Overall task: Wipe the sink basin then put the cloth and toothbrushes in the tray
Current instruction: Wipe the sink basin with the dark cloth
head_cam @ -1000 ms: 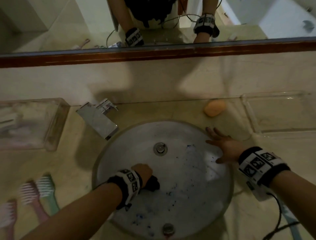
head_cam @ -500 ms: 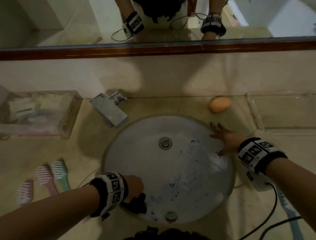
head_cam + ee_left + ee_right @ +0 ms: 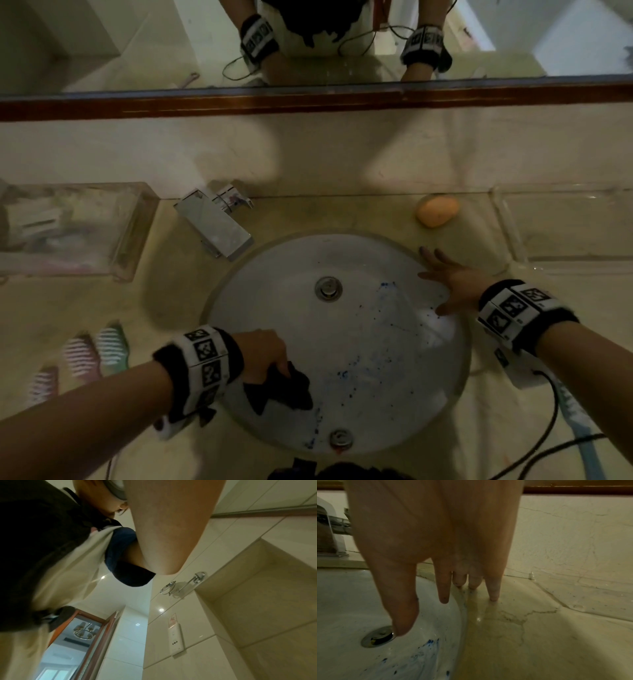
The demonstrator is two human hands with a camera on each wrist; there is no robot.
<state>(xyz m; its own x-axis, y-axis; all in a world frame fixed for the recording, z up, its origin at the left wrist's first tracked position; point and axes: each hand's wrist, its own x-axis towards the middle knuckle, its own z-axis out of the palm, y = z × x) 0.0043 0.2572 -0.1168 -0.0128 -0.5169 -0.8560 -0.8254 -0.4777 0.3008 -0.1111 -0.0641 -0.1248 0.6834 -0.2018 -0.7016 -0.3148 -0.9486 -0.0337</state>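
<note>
The cloth [image 3: 279, 389] was gripped by the left hand [image 3: 263, 353] at the basin's [image 3: 342, 329] lower left. The right hand [image 3: 448, 286], fingers spread, was braced on the rim. Blue specks [image 3: 346, 373] could be smeared rather than lifted if the bunched cloth skipped areas.

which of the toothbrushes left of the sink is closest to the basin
The green-handled toothbrush, the rightmost of the three; the two pink-handled toothbrushes lie farther left of the white round sink basin.

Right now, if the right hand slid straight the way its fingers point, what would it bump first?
Probably the orange soap. The right hand lies flat on the sink rim, fingers pointing up and a bit left along the counter. The soap sits slightly right of that line, so the hand might miss it and reach the wall.
</note>
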